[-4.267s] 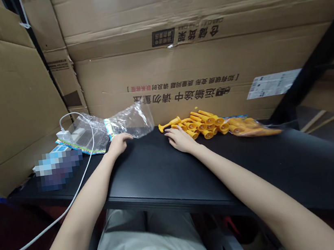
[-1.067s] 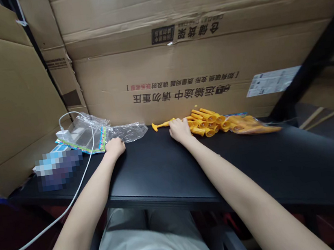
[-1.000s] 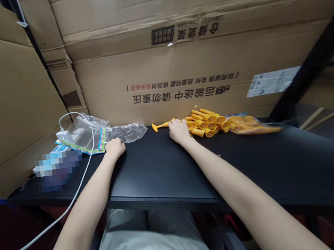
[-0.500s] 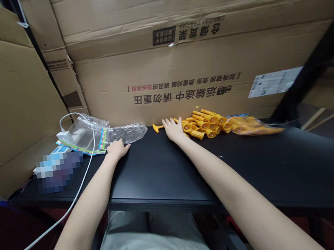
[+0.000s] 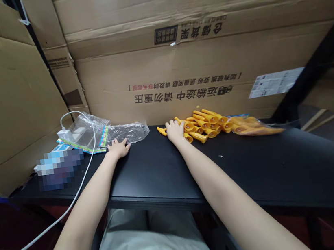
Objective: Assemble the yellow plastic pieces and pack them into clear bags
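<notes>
On the black tabletop [image 5: 154, 171], my left hand [image 5: 117, 149] rests with fingers spread, at the near edge of a clear plastic bag [image 5: 131, 133]. It holds nothing that I can see. My right hand [image 5: 175, 132] is closed over a yellow plastic piece [image 5: 161, 131] whose curved end sticks out on the left; the rest is hidden under the fingers. Right beside that hand lies a pile of yellow plastic pieces [image 5: 205, 126] with hollow flared ends and narrow stems, several facing me.
Beyond the pile is a clear bag of yellow pieces [image 5: 251, 125]. At left are a bag with a colourful border [image 5: 90, 131], a white charger plug [image 5: 64, 134], its cable [image 5: 92, 151] and a blurred box [image 5: 58, 168]. Cardboard [image 5: 117, 74] walls the back.
My right hand has curled its fingers, and the yellow piece under it has shifted slightly right and turned. The left hand's fingers have spread apart a little.
</notes>
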{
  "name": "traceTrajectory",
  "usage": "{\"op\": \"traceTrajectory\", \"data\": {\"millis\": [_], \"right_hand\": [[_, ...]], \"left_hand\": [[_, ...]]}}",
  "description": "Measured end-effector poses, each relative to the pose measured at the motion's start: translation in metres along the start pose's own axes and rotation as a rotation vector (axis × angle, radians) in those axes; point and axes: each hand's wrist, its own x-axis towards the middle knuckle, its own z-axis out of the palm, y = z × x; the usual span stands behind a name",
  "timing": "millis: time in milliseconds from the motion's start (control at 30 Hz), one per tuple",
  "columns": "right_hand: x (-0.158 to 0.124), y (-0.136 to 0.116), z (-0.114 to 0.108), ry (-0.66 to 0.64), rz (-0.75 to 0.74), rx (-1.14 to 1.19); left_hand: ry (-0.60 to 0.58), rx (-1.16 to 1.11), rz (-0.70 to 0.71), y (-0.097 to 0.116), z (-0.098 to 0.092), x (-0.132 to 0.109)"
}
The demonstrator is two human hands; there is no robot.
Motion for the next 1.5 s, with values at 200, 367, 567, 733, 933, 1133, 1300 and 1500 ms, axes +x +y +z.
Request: {"op": "traceTrajectory", "data": {"millis": [200,367,567,733,933,1133,1300,1500], "right_hand": [[-0.008,0.010,0.004,0.095,-0.035,0.084],[-0.010,0.011,0.000,0.231,-0.057,0.207],[-0.015,-0.005,-0.012,0.293,-0.284,0.276],[-0.021,-0.025,-0.020,0.182,-0.470,0.292],[-0.035,-0.045,-0.030,-0.006,-0.511,0.169],[-0.064,-0.043,-0.047,-0.057,-0.412,0.153],[-0.072,-0.017,-0.068,-0.343,-0.388,0.217],[-0.064,0.008,-0.090,-0.499,-0.258,0.161]], "left_hand": [[-0.003,-0.019,0.052,-0.002,0.002,0.001],[-0.002,-0.018,0.076,-0.003,0.003,0.004],[0.015,-0.010,0.086,-0.004,0.004,0.005],[0.018,-0.016,0.091,-0.004,0.003,0.005],[0.052,-0.024,0.105,-0.004,0.006,0.006],[0.053,-0.057,0.134,-0.007,0.006,0.009],[0.076,-0.022,0.148,-0.005,0.001,0.010],[0.098,0.056,0.082,0.022,-0.014,0.013]]}}
